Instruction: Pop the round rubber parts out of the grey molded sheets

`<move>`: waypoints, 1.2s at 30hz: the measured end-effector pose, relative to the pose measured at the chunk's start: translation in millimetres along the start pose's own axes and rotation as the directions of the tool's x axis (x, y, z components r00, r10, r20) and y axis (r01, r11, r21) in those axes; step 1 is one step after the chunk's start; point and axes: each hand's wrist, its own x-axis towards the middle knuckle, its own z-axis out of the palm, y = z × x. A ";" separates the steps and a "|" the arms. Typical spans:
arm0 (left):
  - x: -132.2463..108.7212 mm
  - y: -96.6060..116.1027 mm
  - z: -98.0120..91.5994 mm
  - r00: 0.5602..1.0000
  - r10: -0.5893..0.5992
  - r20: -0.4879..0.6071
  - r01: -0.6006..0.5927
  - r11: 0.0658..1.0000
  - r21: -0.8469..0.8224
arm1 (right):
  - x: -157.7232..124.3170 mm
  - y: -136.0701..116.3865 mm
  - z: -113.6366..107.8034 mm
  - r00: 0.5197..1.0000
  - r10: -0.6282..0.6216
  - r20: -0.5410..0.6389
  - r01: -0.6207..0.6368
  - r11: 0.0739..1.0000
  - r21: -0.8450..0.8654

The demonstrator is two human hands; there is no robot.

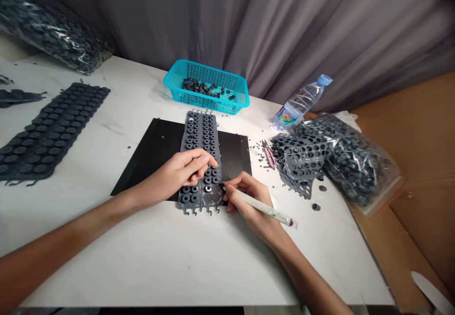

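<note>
A grey rubber sheet (pixel 212 181) with rows of small round parts lies lengthwise on a black mat (pixel 142 149). Several empty holes show at its near right corner. My left hand (pixel 194 166) rests over the sheet's middle with its fingers curled together; whether anything small is between them is hidden. Beside the sheet's near right edge, my right hand (pixel 247 194) grips a pale pen-like tool (pixel 265 207), its dark tip at the sheet's edge near the empty holes.
A blue basket (pixel 206 102) of small dark parts stands behind the sheet. Rightward are pink snips (pixel 269 155), perforated scraps (pixel 302 158), a bottle (pixel 298 103) and a filled bag (pixel 355 158). Another rubber sheet (pixel 53 130) and a large bag (pixel 53 31) lie left.
</note>
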 end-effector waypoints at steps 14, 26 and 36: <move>5.4 -18.0 3.3 0.906 0.357 0.229 -0.404 0.561 0.722 | -0.6 4.5 0.8 1.000 0.000 0.000 0.000 1.000 -0.031; 6.5 -22.6 2.5 0.889 0.378 0.258 -0.427 0.483 0.764 | -0.3 1.8 0.2 1.000 -0.024 0.016 0.025 0.998 -0.057; 2.8 -24.7 1.9 0.830 0.359 0.427 -0.529 0.265 0.806 | -2.3 -7.3 3.0 1.000 -0.021 -0.017 0.017 0.979 -0.203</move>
